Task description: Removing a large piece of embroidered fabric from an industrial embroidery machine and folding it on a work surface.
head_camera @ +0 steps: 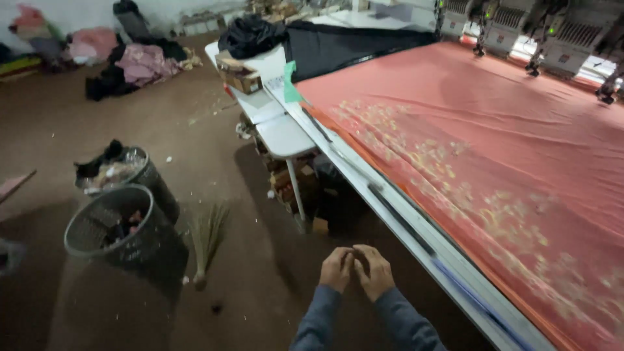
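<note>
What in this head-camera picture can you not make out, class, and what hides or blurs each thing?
- Anything between the left hand and right hand: head view, the fingers cover it.
- Contents of the mesh bin: dark and small.
- Items under the white side table: in shadow.
- Machine heads over the pink cloth: cut off by the top edge.

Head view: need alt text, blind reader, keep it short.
Two hands, left hand and right hand, meet fingertip to fingertip above a brown floor; whether they hold anything is unclear. To the right, embroidered red fabric is stretched on a long machine table. To the left stand two mesh bins and a small broom.
</note>
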